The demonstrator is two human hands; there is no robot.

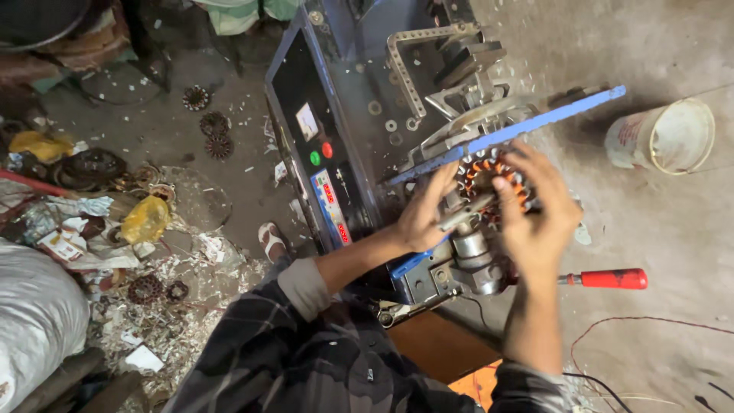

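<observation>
Stator (pixel 489 177) on winding machine (pixel 359 130): left hand (pixel 423 214) and right hand (pixel 539 210) fingers grasping it either side; best kept square, grip even.

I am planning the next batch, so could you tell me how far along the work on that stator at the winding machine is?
Done: the stator sits on the winding machine, with copper coils showing on several slots. In hand: the left hand and right hand both grip the stator's sides. Left: whether every slot is wound cannot be judged, as the hands cover part of it; the red-handled tool lies untouched.
</observation>
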